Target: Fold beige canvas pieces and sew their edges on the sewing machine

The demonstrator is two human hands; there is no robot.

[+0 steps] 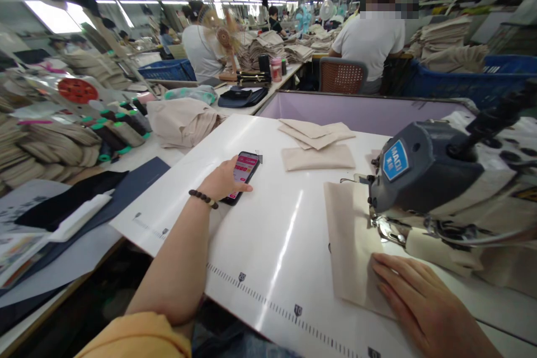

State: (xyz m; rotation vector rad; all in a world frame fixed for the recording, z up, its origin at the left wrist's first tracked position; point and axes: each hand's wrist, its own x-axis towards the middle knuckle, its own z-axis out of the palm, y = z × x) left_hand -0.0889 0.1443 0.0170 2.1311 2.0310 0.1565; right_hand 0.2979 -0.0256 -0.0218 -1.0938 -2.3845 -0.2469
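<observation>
The left hand (224, 180) curls around a smartphone (243, 174) with a glossy, lit screen, at 12 o'clock on the smooth white table (268, 235). The right hand (423, 302) lies spread flat at 4 o'clock, pressing a rectangular matte beige fabric panel (350, 240), whose upper end meets the grey sewing machine (419, 179). Folded beige fabric pieces (316, 144) lie layered at 1 o'clock.

The phone (245, 169) is partly covered by the left hand (222, 180), its screen print too small to read. The right hand (423, 302) is cut off at the wrist by the bottom edge. The sewing machine (436, 179) runs off the right edge and hides the cloth's (352, 240) far end. A distant fan (223, 36) is blurred.
</observation>
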